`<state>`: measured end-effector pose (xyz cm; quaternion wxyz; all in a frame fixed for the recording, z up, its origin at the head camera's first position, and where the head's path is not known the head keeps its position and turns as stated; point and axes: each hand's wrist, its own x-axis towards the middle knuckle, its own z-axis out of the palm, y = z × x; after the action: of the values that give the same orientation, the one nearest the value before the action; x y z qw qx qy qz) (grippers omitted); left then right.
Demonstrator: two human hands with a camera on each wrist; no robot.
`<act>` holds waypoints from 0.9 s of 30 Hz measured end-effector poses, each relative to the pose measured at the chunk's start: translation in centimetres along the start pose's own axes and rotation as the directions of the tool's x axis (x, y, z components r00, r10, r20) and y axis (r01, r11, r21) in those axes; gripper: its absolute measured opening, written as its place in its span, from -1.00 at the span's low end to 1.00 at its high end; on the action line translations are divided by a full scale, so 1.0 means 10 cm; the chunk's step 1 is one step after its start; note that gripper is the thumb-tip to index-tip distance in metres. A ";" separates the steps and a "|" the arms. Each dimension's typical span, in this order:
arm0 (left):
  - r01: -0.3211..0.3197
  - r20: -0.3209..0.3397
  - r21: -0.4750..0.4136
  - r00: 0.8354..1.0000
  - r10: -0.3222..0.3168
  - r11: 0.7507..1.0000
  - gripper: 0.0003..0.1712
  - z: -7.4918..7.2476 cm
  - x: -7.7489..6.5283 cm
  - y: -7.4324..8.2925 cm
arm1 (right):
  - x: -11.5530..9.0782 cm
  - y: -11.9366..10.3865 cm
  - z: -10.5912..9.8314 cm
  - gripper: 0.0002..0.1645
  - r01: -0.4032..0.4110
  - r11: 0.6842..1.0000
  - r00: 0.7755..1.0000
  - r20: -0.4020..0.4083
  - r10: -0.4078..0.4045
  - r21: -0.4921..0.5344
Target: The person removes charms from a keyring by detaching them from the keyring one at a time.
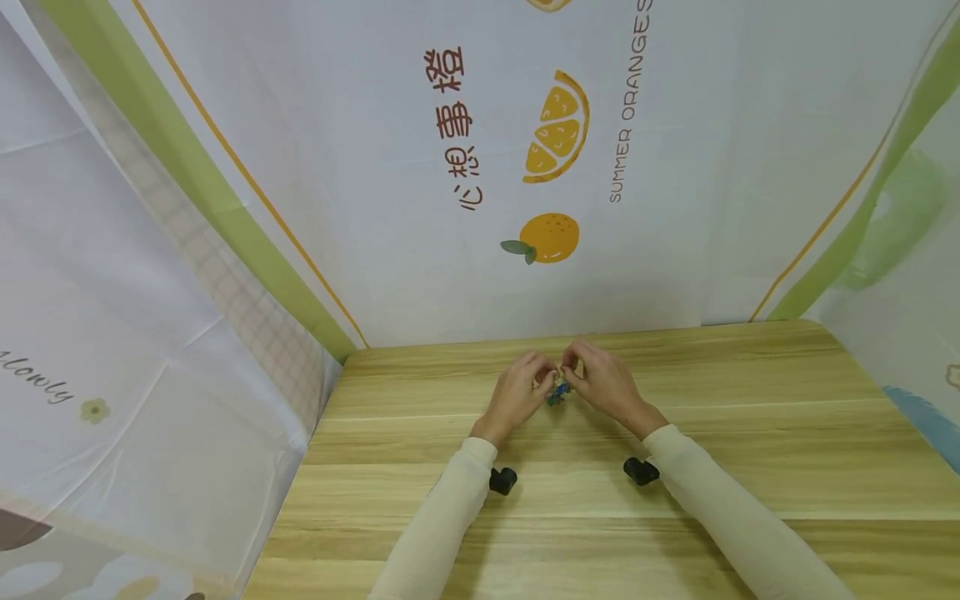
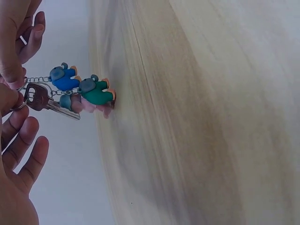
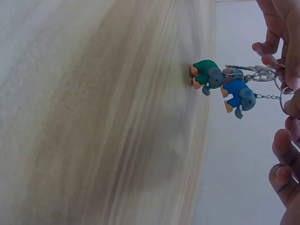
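Both hands meet over the far middle of the table around a bunch of key-ring charms. The left hand (image 1: 517, 392) pinches a metal split ring (image 2: 19, 104) between thumb and finger. Opposite it, the right hand (image 1: 603, 383) pinches at a ring (image 3: 282, 102) from which the blue elephant charm (image 3: 241, 96) hangs by a short chain. A green-suited elephant charm (image 2: 97, 91) hangs lowest, close over the tabletop. A key (image 2: 52, 104) with a dark head dangles beside it. Partly hidden behind is a pinkish charm (image 2: 89, 105). Fingertips cover parts of the rings.
The wood-grain table (image 1: 570, 533) ends at a white curtain (image 1: 420, 275) printed with oranges. Another curtain (image 1: 150, 333) hangs along the left side. A small black device (image 1: 504, 480) sits at the left wrist, and a similar black device (image 1: 641, 471) at the right.
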<state>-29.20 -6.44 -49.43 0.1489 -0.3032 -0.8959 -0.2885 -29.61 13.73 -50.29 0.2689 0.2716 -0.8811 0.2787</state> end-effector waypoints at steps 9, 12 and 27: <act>-0.011 0.012 0.001 1.000 0.011 1.000 -0.81 0.00 -0.01 -0.02 | -0.01 0.02 -0.01 -0.85 -0.033 0.999 0.998 0.060 0.034 -0.012; -0.009 0.002 0.004 1.000 0.009 1.000 -0.81 -0.01 -0.01 -0.02 | -0.01 0.02 -0.02 -0.86 -0.040 0.999 0.995 0.090 0.041 -0.008; -0.004 -0.018 0.056 1.000 0.005 0.998 -0.82 0.00 -0.03 -0.02 | -0.01 0.03 -0.06 -0.89 0.006 1.000 0.979 0.205 -0.012 0.027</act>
<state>-29.13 -6.73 -49.60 0.1661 -0.2982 -0.9015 -0.2659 -29.53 14.37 -50.02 0.1744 0.3064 -0.8990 0.2597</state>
